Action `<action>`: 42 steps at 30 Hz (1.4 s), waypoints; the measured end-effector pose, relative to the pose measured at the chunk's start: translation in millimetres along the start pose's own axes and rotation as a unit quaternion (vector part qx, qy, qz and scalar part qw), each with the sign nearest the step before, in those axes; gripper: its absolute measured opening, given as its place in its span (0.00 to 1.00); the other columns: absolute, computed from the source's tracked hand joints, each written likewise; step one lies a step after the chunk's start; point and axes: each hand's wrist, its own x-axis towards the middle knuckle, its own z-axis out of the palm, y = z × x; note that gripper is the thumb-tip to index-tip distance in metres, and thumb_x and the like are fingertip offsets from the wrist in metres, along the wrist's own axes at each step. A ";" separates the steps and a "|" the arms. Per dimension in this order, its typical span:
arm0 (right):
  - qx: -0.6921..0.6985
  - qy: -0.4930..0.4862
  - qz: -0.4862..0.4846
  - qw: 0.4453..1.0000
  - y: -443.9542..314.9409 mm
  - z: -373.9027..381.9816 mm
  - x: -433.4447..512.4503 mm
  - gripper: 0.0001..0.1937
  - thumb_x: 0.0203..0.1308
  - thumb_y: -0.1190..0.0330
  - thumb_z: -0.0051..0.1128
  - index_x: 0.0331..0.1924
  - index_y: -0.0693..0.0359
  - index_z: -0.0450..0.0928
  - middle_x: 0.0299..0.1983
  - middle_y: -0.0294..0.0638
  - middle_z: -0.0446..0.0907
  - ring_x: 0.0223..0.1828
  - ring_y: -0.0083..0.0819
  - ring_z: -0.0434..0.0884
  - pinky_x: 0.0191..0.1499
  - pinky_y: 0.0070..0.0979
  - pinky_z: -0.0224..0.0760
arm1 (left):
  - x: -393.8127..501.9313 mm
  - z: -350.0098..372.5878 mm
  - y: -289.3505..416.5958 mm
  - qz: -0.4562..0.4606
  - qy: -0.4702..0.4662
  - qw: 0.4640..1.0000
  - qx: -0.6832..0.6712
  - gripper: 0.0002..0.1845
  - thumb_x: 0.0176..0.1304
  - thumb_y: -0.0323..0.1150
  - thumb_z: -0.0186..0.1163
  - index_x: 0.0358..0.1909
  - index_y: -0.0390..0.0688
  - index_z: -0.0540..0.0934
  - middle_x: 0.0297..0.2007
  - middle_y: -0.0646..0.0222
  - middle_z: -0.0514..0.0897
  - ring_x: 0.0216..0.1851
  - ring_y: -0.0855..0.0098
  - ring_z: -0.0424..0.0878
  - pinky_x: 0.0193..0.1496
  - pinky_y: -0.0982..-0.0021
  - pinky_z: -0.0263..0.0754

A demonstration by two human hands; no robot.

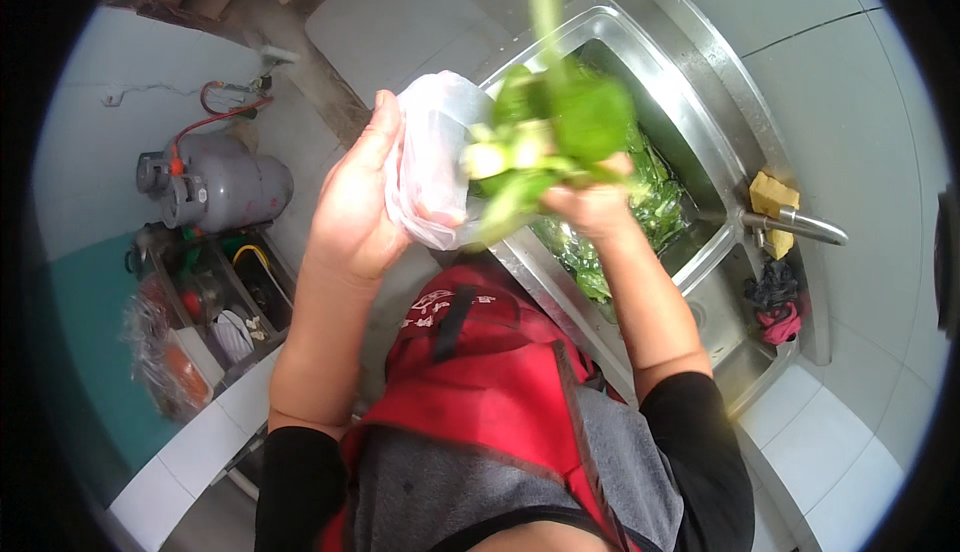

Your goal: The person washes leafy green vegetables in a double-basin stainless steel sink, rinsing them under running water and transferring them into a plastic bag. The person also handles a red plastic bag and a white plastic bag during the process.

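Observation:
My left hand [367, 184] grips a thin white plastic bag [435, 154], its mouth turned towards the right. Beside that mouth, my right hand [596, 196] holds a bunch of leafy greens [592, 113] with pale stems, blurred by motion; the fingers are partly hidden by leaves. Some stems reach the bag's mouth, and I cannot tell how much lies inside. Below and behind the right hand, more leafy greens [664, 203] lie wet in the large basin of a stainless steel sink [709, 136].
A metal faucet [799, 226] and yellow sponge [772, 196] stand at the sink's right rim, near black plastic [772, 286] and a pink cloth [778, 322]. Grey gas cylinders [240, 184] are at the left, above a divided shelf [169, 282] holding assorted items.

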 end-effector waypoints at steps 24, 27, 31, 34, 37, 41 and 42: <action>-0.259 -0.255 0.196 0.911 12.5 14.8 32.6 0.20 0.62 0.62 0.62 0.57 0.59 0.80 0.47 0.54 0.84 0.50 0.48 0.83 0.55 0.35 0.75 | -34.5 -15.6 46.3 0.056 0.040 0.980 0.188 0.28 0.80 0.47 0.40 0.62 0.32 0.73 0.55 0.60 0.81 0.56 0.70 0.78 0.62 0.68 0.71; -0.273 -0.213 0.139 0.928 23.2 40.8 21.4 0.15 0.61 0.60 0.62 0.45 0.61 0.84 0.36 0.55 0.83 0.41 0.52 0.83 0.47 0.43 0.76 | -29.2 -13.6 40.2 0.052 0.039 0.978 0.197 0.27 0.80 0.46 0.40 0.62 0.31 0.73 0.56 0.60 0.80 0.56 0.70 0.78 0.61 0.69 0.71; -0.312 -0.185 0.092 0.927 27.8 50.1 9.5 0.11 0.63 0.66 0.55 0.44 0.63 0.82 0.35 0.56 0.82 0.40 0.56 0.82 0.46 0.46 0.75 | -29.3 -9.2 30.8 0.065 0.056 0.962 0.258 0.27 0.79 0.47 0.41 0.63 0.34 0.73 0.53 0.62 0.82 0.51 0.71 0.80 0.59 0.70 0.73; -0.314 -0.175 0.122 0.925 21.0 41.7 5.3 0.12 0.65 0.67 0.50 0.42 0.66 0.81 0.34 0.58 0.82 0.41 0.56 0.81 0.46 0.47 0.74 | -31.8 -7.8 30.6 0.092 0.168 0.936 0.295 0.27 0.79 0.47 0.41 0.62 0.34 0.73 0.53 0.62 0.81 0.51 0.71 0.79 0.59 0.70 0.72; -0.318 -0.177 0.044 0.931 11.7 35.2 6.0 0.07 0.56 0.70 0.48 0.29 0.64 0.76 0.24 0.55 0.78 0.32 0.55 0.81 0.39 0.49 0.74 | -30.7 -9.2 29.1 0.089 0.148 0.946 0.273 0.28 0.78 0.49 0.43 0.62 0.34 0.74 0.53 0.62 0.82 0.51 0.71 0.79 0.58 0.70 0.72; -0.290 -0.143 0.103 0.941 -1.1 34.2 5.8 0.08 0.52 0.66 0.53 0.25 0.62 0.75 0.24 0.50 0.79 0.32 0.53 0.81 0.37 0.47 0.75 | -24.2 -5.6 19.0 0.078 0.163 0.902 0.392 0.29 0.78 0.50 0.44 0.60 0.34 0.76 0.52 0.64 0.82 0.51 0.73 0.79 0.56 0.72 0.72; -0.292 -0.128 0.098 0.943 -3.8 34.1 5.6 0.08 0.51 0.66 0.53 0.25 0.62 0.76 0.25 0.49 0.80 0.33 0.52 0.82 0.38 0.47 0.75 | -23.6 -2.6 15.5 0.073 0.160 0.884 0.433 0.29 0.77 0.51 0.44 0.60 0.34 0.76 0.51 0.64 0.82 0.50 0.73 0.79 0.55 0.73 0.72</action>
